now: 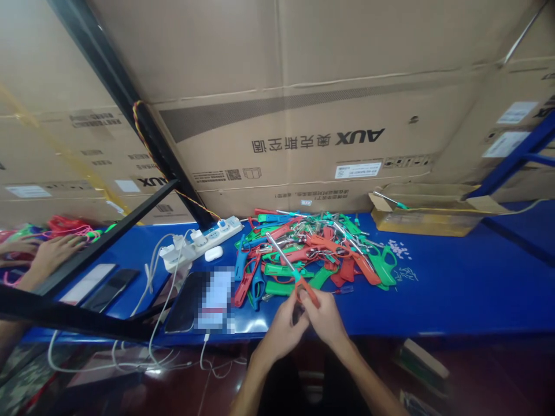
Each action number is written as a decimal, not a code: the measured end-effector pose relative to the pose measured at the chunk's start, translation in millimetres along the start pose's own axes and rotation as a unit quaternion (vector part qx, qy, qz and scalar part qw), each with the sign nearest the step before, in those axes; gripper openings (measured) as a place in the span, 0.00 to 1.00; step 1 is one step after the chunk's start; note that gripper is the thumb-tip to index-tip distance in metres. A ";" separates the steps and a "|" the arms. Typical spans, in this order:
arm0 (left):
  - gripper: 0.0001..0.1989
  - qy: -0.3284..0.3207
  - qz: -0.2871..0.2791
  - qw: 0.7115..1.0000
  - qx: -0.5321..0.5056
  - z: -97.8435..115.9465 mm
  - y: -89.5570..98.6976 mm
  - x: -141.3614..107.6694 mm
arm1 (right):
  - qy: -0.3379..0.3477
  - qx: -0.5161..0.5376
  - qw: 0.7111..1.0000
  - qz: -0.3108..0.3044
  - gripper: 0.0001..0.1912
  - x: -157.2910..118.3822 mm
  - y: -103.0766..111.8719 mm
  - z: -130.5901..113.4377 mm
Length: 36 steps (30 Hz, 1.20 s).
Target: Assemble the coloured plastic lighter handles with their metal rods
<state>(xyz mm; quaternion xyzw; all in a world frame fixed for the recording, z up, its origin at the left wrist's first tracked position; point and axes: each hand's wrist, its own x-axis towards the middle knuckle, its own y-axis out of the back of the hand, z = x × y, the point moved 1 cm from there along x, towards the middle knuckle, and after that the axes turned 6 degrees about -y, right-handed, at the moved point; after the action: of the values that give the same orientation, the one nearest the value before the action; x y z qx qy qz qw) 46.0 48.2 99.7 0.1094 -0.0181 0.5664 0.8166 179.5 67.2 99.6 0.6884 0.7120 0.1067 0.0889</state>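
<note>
An orange long-reach lighter (309,290) with a teal collar and a thin metal barrel points up and to the left over the front of the table. My right hand (326,319) grips its handle, with the fingers wrapped round it. From the left side, my left hand (282,326) closes on the same handle; its fingertips are partly hidden. Just beyond both hands lies a pile of lighters (303,245) and loose handle shells in red, green, blue and orange, mixed with metal barrels. A small screwdriver (343,290) with a clear handle sits at the pile's near edge.
An open cardboard box (427,222) holding a lighter stands at the back right. Left are a power strip (217,236), white earbud case (214,253), phones and cables. A black rack post (151,138) rises there. Another person's hand (56,254) works at far left.
</note>
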 end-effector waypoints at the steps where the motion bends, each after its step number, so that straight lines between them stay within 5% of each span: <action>1: 0.22 0.000 -0.002 1.000 -0.001 0.8 0.2 0.2 | 0.002 -0.004 1.000 0.003 0.20 -0.4 -0.2 0.2; 36: 0.20 0.008 0.013 1.000 -0.006 -3.1 0.3 1.1 | 0.014 -0.081 0.996 0.016 0.22 -1.8 -1.6 -9.2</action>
<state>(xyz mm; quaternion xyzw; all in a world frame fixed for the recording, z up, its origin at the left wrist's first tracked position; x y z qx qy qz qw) 45.8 49.9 97.0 0.0995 -0.0160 0.5777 0.8100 175.5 65.1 108.0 0.6889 0.6907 0.1755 0.1327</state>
